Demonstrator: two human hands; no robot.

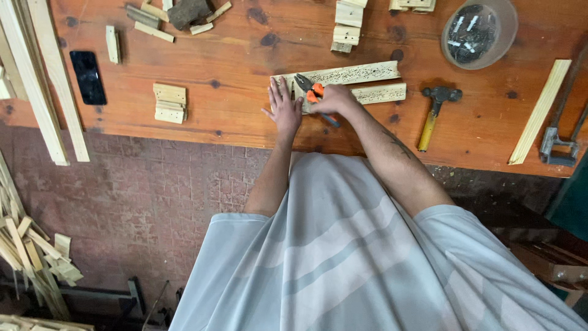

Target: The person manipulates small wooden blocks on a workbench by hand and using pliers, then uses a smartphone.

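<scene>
My left hand (283,108) lies flat with fingers spread on the near end of a pale wooden strip (355,74) on the brown workbench (233,67). My right hand (334,99) grips orange-handled pliers (308,88), whose dark jaws point at the strip's left end, next to my left fingers. A second pale strip (383,93) lies just below the first, partly under my right hand.
A yellow-handled hammer (433,114) lies to the right. At the far right are a clear bowl of nails (478,32), a long slat (540,111) and a metal clamp (558,146). A black phone (87,76), small wood blocks (169,103) and leaning slats (43,79) sit left.
</scene>
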